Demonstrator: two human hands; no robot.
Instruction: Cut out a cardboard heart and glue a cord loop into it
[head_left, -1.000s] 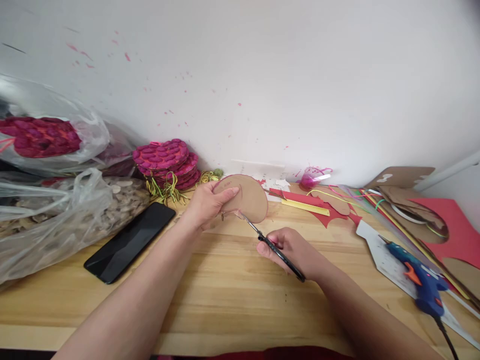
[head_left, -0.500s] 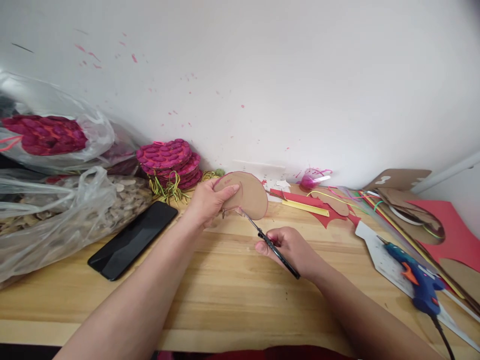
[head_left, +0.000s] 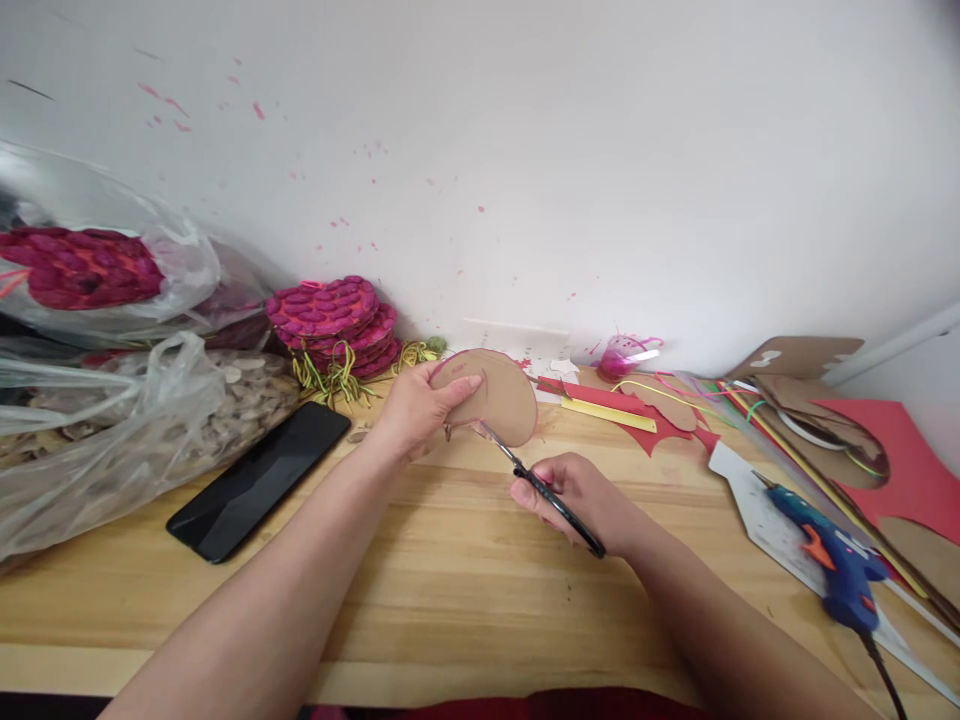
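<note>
On my feed I note bright, diffuse light, soft shadow on the table (head_left: 450,610) below the hands (head_left: 416,408), whitish glare on the plastic bag (head_left: 184,375) to their left, and wide-angle edge distortion.

The left forearm (head_left: 262,570) runs bare and diagonally forward to the left side of the cardboard cutout (head_left: 506,400). The left hand (head_left: 416,410) grips the cutout at that side: the thumb (head_left: 459,390) lies extended across its visible face; the other fingers are mostly hidden behind it. The right forearm (head_left: 712,610), also bare, angles inward from the cutout's near right. The right hand (head_left: 574,500) is positioned apart from the cutout, nearer the body, with fingers curled and thumb (head_left: 531,493) pointing left.
</note>
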